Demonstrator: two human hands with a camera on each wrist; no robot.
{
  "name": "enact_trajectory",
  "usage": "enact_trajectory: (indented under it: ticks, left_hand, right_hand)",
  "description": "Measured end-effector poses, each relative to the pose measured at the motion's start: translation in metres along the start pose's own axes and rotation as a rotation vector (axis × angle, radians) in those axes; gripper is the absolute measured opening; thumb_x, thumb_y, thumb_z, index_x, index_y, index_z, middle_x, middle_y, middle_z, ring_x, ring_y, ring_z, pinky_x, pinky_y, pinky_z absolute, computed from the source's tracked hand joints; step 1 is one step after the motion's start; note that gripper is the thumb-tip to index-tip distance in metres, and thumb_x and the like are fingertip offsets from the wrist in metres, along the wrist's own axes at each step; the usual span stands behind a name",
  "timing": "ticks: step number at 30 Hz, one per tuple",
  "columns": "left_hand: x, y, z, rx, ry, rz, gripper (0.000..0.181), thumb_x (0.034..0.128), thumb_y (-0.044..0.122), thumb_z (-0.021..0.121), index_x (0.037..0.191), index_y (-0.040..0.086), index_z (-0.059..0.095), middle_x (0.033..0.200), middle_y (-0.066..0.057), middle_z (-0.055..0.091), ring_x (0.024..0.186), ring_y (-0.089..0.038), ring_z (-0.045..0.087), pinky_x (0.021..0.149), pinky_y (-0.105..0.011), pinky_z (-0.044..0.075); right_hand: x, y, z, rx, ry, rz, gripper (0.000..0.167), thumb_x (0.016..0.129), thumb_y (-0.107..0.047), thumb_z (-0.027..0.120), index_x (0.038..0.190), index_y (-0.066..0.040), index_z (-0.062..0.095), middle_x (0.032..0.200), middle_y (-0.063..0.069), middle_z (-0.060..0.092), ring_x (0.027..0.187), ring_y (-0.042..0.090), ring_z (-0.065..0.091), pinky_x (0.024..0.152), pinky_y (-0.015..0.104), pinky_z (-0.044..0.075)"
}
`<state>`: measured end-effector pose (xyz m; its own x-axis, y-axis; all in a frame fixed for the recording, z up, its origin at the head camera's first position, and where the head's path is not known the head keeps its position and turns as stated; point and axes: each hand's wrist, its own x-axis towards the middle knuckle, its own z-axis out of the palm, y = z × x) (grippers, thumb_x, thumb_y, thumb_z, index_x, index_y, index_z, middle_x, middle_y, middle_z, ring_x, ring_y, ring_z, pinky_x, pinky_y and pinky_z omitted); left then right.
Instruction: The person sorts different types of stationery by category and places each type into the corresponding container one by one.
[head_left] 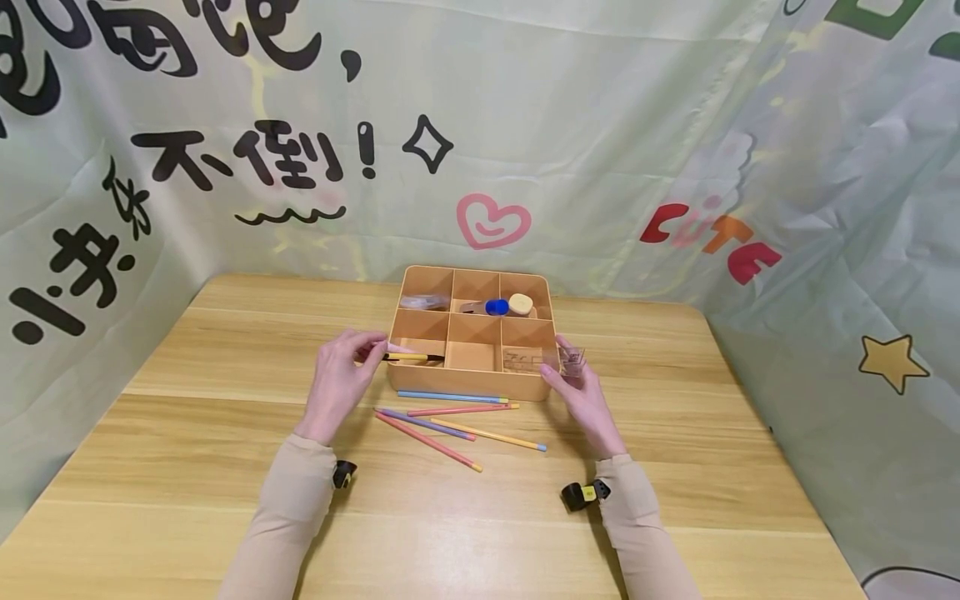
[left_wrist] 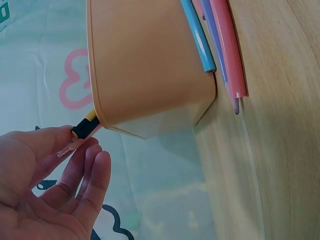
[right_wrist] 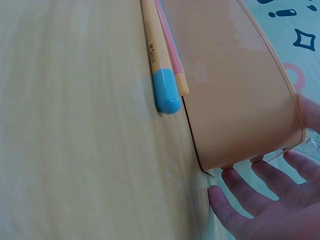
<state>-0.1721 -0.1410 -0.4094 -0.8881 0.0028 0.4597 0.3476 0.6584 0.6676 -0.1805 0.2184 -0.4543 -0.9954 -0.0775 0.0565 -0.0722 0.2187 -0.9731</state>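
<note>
At the box's left end, my left hand [head_left: 342, 379] pinches a slim yellow stick with black ends [head_left: 414, 357] between thumb and fingertips. A pale pink strip [left_wrist: 75, 145] shows beside the stick at the same fingertips. The stick reaches over the front left compartment of a tan divided box [head_left: 468, 384]. At the box's right end, my right hand [head_left: 585, 404] grips the side wall, thumb at the rim and fingers against the outside. Close by it, a clear ruler-like piece [head_left: 572, 361] juts past the right rim; its hold is unclear.
Several pencils lie in front of the box, among them a blue one [head_left: 452, 397], a yellow one [head_left: 491, 435] and a pink one [head_left: 431, 443]. Rear compartments hold a clear item [head_left: 424, 302], a blue-capped item [head_left: 496, 307] and a cream round one [head_left: 521, 305]. A printed cloth [head_left: 600, 167] hangs behind the table.
</note>
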Motion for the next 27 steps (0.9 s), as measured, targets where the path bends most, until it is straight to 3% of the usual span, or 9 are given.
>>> enact_trajectory:
  ticks: [13,22,27]
  left_hand:
    - [0.0015,-0.0018,-0.0003,-0.051,-0.054,-0.062,0.026,0.0993,0.016,0.064,0.114,-0.003,0.073,0.107,-0.022,0.074,0.093,-0.034,0.072,0.084,-0.049,0.061]
    - [0.0008,-0.0039,0.0021,-0.064,-0.227,-0.164,0.058,0.0979,0.036,0.066,0.138,-0.004,0.056,0.132,-0.027,0.064,0.112,-0.041,0.069,0.095,-0.051,0.058]
    - [0.0001,-0.0067,0.0069,-0.033,-0.276,-0.191,0.065,0.0978,0.040,0.065,0.142,-0.005,0.051,0.137,-0.026,0.062,0.117,-0.041,0.067,0.102,-0.052,0.054]
  right_hand:
    - [-0.0005,0.0000,-0.0006,-0.012,0.006,0.016,0.068,0.101,-0.024,0.062,0.160,-0.016,0.029,0.168,0.017,0.023,0.154,0.038,0.025,0.125,0.054,0.027]
    - [-0.0009,0.0000,-0.0005,-0.013,-0.005,0.004,0.068,0.101,-0.024,0.062,0.160,-0.016,0.028,0.168,0.016,0.022,0.155,0.037,0.023,0.125,0.055,0.025]
    - [-0.0007,-0.0004,0.0000,-0.006,-0.009,-0.003,0.068,0.101,-0.023,0.062,0.160,-0.016,0.029,0.168,0.016,0.022,0.155,0.037,0.023,0.125,0.055,0.025]
